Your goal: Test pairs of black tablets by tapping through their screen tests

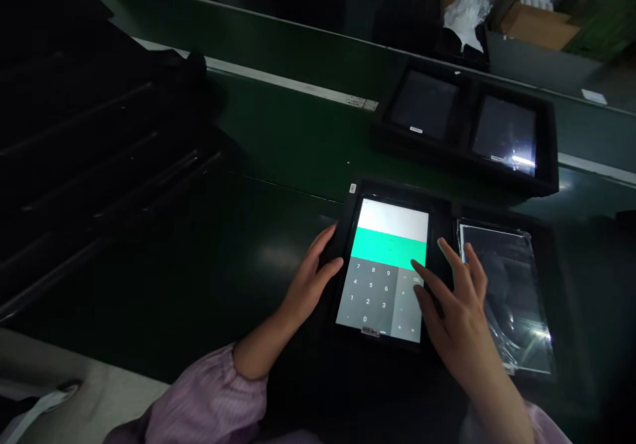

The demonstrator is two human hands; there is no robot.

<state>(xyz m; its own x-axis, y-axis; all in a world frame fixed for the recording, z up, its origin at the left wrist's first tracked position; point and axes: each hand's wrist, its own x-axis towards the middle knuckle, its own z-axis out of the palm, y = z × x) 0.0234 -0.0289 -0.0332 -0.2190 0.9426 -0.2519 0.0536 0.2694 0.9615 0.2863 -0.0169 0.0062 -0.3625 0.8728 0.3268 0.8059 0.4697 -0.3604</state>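
Note:
A lit tablet (373,286) shows a calculator with a white and green display above grey keys. It lies in the left recess of a black tray (442,207). My left hand (304,288) rests against the tray's left edge, thumb and forefinger stretched out and apart. Over the right side of the screen is my right hand (460,311), its fingers spread. The forefinger tip is near the DEL key; whether it touches the glass I cannot tell. Beside it, a dark tablet in clear film (517,291) fills the tray's right recess, partly covered by my right hand.
Behind is another black tray (464,146) with two dark tablets, the left one (424,105) and the right one (507,132). Stacked black trays (99,146) stand on the left of the dark green table (278,132). Crumpled clear plastic (467,13) and a cardboard box (539,26) sit far right.

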